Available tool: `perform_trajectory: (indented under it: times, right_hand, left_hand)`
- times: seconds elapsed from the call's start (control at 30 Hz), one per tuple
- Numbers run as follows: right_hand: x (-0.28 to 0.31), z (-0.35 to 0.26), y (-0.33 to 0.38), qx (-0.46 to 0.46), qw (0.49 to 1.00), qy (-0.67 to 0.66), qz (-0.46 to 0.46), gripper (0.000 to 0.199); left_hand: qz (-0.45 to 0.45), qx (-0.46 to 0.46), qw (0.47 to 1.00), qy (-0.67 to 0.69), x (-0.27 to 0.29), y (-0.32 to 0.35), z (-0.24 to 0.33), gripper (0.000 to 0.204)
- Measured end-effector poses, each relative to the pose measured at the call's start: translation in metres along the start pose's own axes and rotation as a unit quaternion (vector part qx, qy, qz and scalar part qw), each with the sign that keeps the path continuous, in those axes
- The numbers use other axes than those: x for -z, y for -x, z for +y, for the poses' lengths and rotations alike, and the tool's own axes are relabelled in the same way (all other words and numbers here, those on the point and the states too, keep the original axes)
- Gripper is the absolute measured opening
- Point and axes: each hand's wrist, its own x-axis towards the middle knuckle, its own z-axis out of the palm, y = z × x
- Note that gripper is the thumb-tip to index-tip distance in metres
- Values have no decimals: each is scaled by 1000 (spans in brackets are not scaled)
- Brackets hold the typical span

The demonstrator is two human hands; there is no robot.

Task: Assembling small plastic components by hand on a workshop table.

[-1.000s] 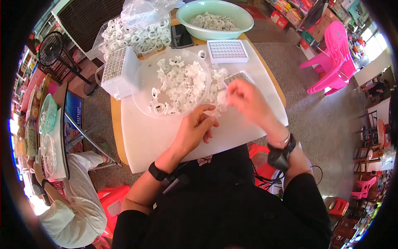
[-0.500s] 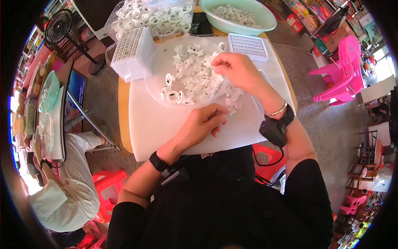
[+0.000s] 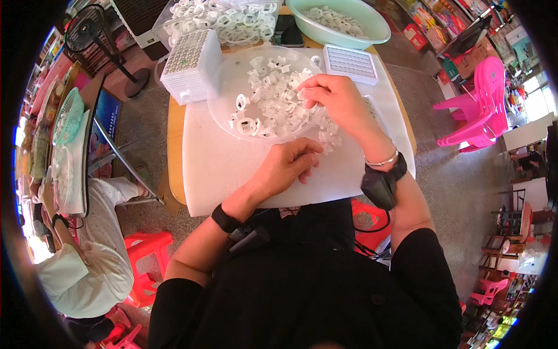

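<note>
A round clear tray (image 3: 224, 125) lies on the white-covered table, heaped with small white plastic pieces (image 3: 273, 99). White rings (image 3: 247, 126) lie at its left and near edge. My right hand (image 3: 337, 102) is over the right side of the heap, thumb and fingers drawn together; what they hold, if anything, cannot be made out. In front of the tray, my left hand (image 3: 288, 166) rests low over the table with curled fingers, and its grip is hidden too. A few loose white pieces (image 3: 329, 134) lie beside the tray, between my hands.
Behind the tray stand a stack of white trays (image 3: 192, 67), a clear bin (image 3: 232, 23) of white rings and a green basin (image 3: 340, 23) of white parts. A white slotted tray (image 3: 350, 64) lies at right. Another person (image 3: 87, 250) sits at left; pink chairs (image 3: 485, 104) stand at right.
The view has shifted slightly. My right hand stays by the right side of the heap, its fingers a little closer together. My left hand keeps its curled pose in front of the tray.
</note>
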Motion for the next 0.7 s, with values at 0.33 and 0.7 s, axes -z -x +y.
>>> perform_trajectory:
  times: [0.33,0.7]
  right_hand:
    - [2,5,56,-83,971,-223,13,22]
    - [-31,40,116,25,995,-19,98,15]
  left_hand:
    - [18,-8,1000,19,1,0,-2,21]
    - [183,-88,931,-304,44,-23,54,18]
